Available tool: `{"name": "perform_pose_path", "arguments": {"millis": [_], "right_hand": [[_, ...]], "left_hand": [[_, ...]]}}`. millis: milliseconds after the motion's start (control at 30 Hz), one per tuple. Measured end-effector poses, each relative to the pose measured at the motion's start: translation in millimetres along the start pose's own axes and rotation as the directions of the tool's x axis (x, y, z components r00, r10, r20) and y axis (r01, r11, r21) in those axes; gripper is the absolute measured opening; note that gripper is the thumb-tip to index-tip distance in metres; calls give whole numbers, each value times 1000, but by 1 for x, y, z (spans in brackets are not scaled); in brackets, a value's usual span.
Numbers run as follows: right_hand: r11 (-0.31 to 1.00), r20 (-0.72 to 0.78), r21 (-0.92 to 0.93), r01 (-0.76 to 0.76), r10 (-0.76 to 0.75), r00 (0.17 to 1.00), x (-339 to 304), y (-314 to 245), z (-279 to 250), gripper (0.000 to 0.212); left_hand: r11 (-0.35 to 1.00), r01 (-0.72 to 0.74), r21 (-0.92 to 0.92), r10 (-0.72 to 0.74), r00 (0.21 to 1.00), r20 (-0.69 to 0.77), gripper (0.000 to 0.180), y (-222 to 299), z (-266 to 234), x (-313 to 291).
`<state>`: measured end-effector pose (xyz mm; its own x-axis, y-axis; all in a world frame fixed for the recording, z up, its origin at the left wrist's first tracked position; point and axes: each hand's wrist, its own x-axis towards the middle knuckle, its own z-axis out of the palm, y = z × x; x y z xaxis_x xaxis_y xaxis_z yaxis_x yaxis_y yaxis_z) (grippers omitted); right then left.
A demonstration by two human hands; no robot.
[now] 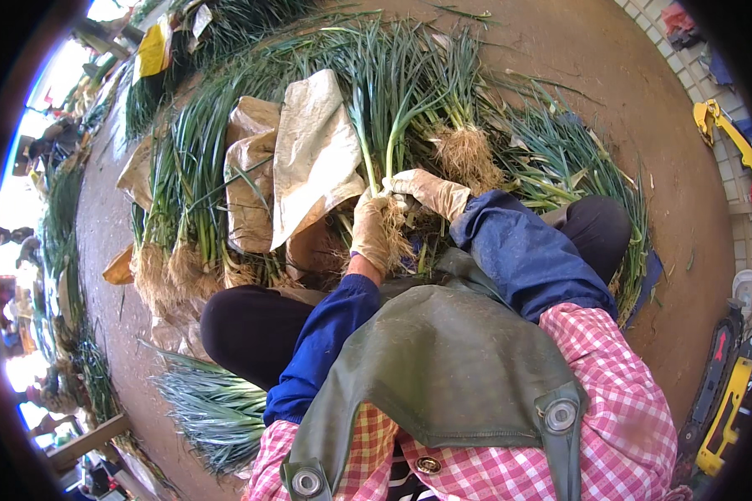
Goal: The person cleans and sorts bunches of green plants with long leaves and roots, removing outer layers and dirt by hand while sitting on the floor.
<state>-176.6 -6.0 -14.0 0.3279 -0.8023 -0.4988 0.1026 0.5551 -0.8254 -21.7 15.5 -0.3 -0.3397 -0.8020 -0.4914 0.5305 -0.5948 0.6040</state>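
Note:
In front of my lap, my left hand (370, 227), in a tan glove, is closed round the root end of a few green onions (373, 159). Their pale stalks rise out of the grip and their green leaves fan away from me. My right hand (430, 192), gloved too, comes in from the right with its fingers closed at the base of these stalks. Stringy roots (397, 232) hang below the fingers. Close to the right hand lies another bunch with a thick tan root mass (466, 157). A whitish woven sack (311, 154) lies just left of the held stalks.
More green onions with roots (163, 271) lie to the left, and a loose heap (576, 154) spreads at right. Another leafy pile (213, 409) is beside my left leg. A dark green apron (451, 359) covers my lap. Yellow-and-black equipment (731, 409) stands at the right edge.

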Motion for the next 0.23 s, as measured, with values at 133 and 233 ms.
{"name": "perform_pose_path", "arguments": {"millis": [133, 233], "right_hand": [[994, -96, -79, 75, -82, 992, 5, 6, 5, 25], [930, -119, -365, 32, -80, 990, 9, 4, 10, 24]], "left_hand": [[978, 146, -151, -137, 988, 72, 18, -3, -5, 9], [976, 187, -113, -173, 977, 122, 31, -8, -18, 20]]}}
